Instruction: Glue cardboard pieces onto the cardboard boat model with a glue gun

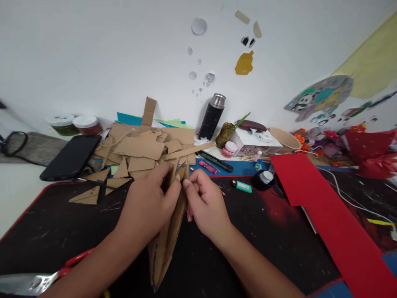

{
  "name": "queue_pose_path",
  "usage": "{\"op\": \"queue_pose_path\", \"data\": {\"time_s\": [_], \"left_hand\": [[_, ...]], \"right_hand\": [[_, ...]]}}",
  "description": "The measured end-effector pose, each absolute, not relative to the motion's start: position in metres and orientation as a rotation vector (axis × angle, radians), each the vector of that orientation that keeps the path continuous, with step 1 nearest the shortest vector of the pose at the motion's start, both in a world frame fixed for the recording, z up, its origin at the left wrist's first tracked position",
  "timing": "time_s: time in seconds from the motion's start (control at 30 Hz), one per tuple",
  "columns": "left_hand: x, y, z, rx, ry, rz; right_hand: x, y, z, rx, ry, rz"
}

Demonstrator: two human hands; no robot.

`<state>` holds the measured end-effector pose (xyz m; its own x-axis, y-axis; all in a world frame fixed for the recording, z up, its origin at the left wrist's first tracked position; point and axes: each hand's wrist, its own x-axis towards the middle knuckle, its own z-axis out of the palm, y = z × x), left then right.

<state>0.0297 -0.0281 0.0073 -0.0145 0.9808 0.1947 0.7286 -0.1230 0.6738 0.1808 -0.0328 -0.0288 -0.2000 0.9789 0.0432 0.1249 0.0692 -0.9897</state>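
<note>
White wall with stuck-on paper shapes at the back; below it a cluttered desk covered by a scuffed black and red desk mat (263, 231).

Both hands meet at frame centre on a long folded stack of brown corrugated cardboard strips (166, 248), which stands on edge on the mat and runs from 6 o'clock up to the fingers. Left hand (149, 205) is curled closed over the top of the stack from the 9 o'clock side. Right hand (204, 203) is mostly closed, thumb and forefinger pinching the top edge from 3 o'clock. Strip tips poke up between the two hands.

Step, as judged: lining up or pressing the strip ends together. Next move likely calls for a steady pinch so the layers don't slip apart.

Around:
- Pile of cut brown cardboard scraps (142, 147) at 11 o'clock, just behind the hands.
- Black smartphone (71, 157) lying flat at 10 o'clock.
- Black flask with steel cap (212, 116) at 12 o'clock by the wall.
- Long red paper sheet (325, 215) at 3 to 4 o'clock.
- Small green lighter (242, 186) at 2 o'clock, near the right hand.
- Red-handled scissors (46, 277) at 8 o'clock, partly cut off.

No brand, label or writing readable; everything is too small or blurred.
</note>
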Motion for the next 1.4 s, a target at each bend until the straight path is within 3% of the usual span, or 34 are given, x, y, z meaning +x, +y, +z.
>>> {"op": "queue_pose_path", "data": {"time_s": [1.4], "left_hand": [[0.0287,-0.0277,0.0065,1.934,1.778,0.914]], "right_hand": [[0.1807,-0.0331,-0.0335,-1.175,-1.49,1.242]]}}
